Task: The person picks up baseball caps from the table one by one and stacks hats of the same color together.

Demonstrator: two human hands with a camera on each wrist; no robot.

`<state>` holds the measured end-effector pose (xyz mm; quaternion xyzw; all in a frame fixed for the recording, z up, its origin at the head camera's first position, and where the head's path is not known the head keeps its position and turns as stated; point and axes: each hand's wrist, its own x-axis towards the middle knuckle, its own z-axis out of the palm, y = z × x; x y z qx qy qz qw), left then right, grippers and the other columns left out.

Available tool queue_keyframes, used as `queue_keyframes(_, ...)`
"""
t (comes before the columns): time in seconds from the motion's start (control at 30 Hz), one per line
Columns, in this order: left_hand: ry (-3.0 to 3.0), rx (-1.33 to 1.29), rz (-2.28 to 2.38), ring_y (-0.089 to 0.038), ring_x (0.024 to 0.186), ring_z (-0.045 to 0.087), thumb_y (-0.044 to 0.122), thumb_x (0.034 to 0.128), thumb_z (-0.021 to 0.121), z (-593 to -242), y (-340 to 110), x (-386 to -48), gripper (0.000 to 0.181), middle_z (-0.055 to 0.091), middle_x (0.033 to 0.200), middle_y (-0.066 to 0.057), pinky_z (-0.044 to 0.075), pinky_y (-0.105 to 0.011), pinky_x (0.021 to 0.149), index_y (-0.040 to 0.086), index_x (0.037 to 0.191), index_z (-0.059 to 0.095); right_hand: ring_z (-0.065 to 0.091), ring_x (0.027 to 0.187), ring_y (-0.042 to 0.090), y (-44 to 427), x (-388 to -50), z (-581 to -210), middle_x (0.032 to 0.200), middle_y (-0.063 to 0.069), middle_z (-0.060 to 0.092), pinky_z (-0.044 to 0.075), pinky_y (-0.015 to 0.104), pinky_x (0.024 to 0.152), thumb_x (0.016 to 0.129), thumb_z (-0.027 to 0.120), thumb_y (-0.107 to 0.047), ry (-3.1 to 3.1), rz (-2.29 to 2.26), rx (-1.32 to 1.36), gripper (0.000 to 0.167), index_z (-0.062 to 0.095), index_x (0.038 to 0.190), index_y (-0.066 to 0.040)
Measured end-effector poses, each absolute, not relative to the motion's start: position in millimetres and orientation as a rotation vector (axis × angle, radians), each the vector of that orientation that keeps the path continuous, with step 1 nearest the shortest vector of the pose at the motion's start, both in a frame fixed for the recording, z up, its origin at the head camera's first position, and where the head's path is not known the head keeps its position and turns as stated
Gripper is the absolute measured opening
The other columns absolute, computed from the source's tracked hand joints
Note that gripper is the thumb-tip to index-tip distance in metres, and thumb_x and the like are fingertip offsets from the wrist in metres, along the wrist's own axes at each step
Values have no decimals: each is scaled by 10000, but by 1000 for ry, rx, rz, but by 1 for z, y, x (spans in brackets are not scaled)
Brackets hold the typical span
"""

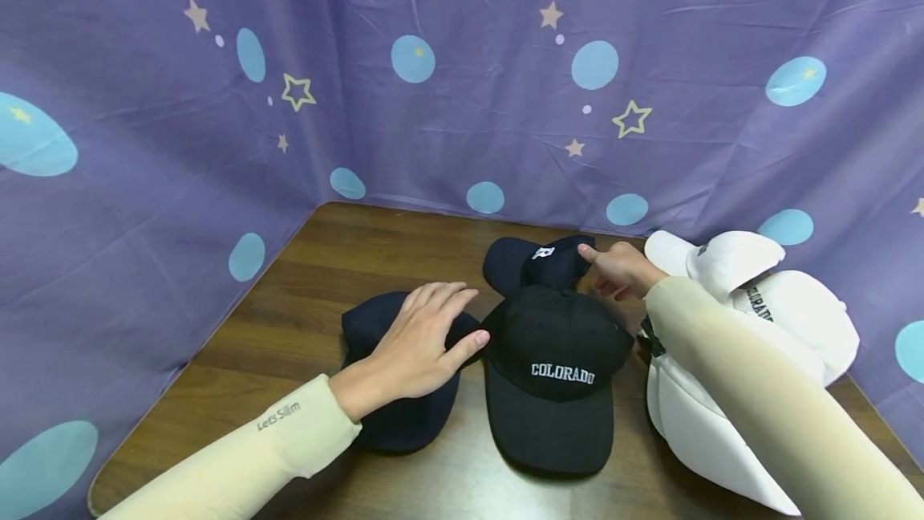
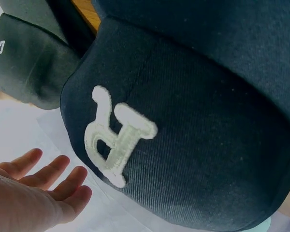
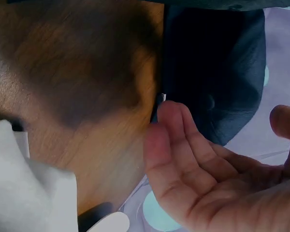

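My left hand (image 1: 422, 339) hovers over a navy baseball cap (image 1: 411, 424), fingers extended; whether it touches the cap is unclear. The left wrist view shows a raised white R on that cap's front, with the fingers (image 2: 70, 183) at its lower left. At the back, my right hand (image 1: 622, 267) is by the crown of a second navy cap (image 1: 556, 267), also lettered in white. Loosely bent fingers and a separated thumb, seen from the right wrist, grip nothing. A black cap (image 1: 559, 327) marked COLORADO lies between the hands, its brim toward me.
Several white caps (image 1: 808, 319) overlap at the right, partly behind my right sleeve. Everything lies on a brown wooden table (image 1: 281, 303). A purple curtain (image 1: 469, 127) with stars and blue ovals encloses the back and sides.
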<state>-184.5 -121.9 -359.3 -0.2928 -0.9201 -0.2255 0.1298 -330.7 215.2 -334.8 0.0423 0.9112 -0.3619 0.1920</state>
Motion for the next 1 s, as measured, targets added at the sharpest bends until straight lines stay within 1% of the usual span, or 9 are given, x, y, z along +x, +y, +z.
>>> queue_keyframes(0.1,-2668,-851,-659,-342,1424,401,528,1034,521,-359,-122,-184,644,484,1529,-145,245,-554,1199,68,1484,517,680,1044,385,212,-335,-338,1226,279,657,571,509,876,1050,393,-604,2526,-990,122,811,460,1404,123)
queue_keyframes(0.23,-2670,-847,-663,-336,1422,403,532,1035,516,-360,-123,-184,644,484,1530,-139,247,-548,1199,76,1489,514,673,924,312,209,-339,-341,1093,225,677,577,485,842,1045,382,-623,2484,-984,115,803,485,1356,110)
queue_keyframes(0.5,-2679,-835,-662,-320,1429,396,541,1032,514,-362,-123,-185,647,483,1536,-120,238,-532,1209,92,1497,509,637,840,213,210,-341,-345,912,62,689,547,373,753,1061,435,-555,2404,-1087,103,626,602,1126,45)
queue_keyframes(0.63,-2686,-833,-670,-322,1434,389,542,1033,512,-362,-123,-185,654,476,1543,-120,233,-533,1213,85,1501,504,644,752,171,209,-342,-345,803,43,695,547,358,748,1064,487,-500,2377,-1172,89,568,655,987,37)
queue_keyframes(0.73,-2688,-829,-671,-320,1435,387,539,1034,511,-361,-124,-185,651,471,1546,-118,232,-533,1213,87,1503,501,666,672,143,209,-343,-344,698,46,674,584,340,730,1058,545,-438,2362,-1304,87,490,628,911,21)
queue_keyframes(0.77,-2689,-826,-672,-319,1436,386,537,1034,512,-361,-125,-185,650,470,1547,-117,231,-534,1213,88,1504,499,669,646,138,209,-344,-343,667,46,653,597,335,720,1055,563,-414,2357,-1358,94,453,597,914,15)
queue_keyframes(0.87,-2693,-818,-676,-320,1442,380,539,1036,506,-361,-126,-185,651,464,1553,-115,229,-538,1213,92,1509,493,650,620,103,209,-346,-339,704,19,599,602,289,673,1040,608,-364,2364,-1494,121,440,526,1108,64)
queue_keyframes(0.93,-2696,-813,-679,-320,1447,375,542,1038,500,-361,-127,-185,654,459,1557,-114,227,-540,1214,93,1513,488,608,623,79,209,-346,-334,851,29,558,584,246,644,1023,639,-361,2395,-1548,153,559,452,1286,95)
queue_keyframes(1.0,-2697,-808,-683,-318,1450,372,545,1039,497,-361,-129,-185,655,457,1560,-113,228,-539,1214,96,1516,485,583,664,88,209,-347,-330,1089,101,544,556,223,636,999,670,-385,2454,-1564,175,727,367,1452,97)
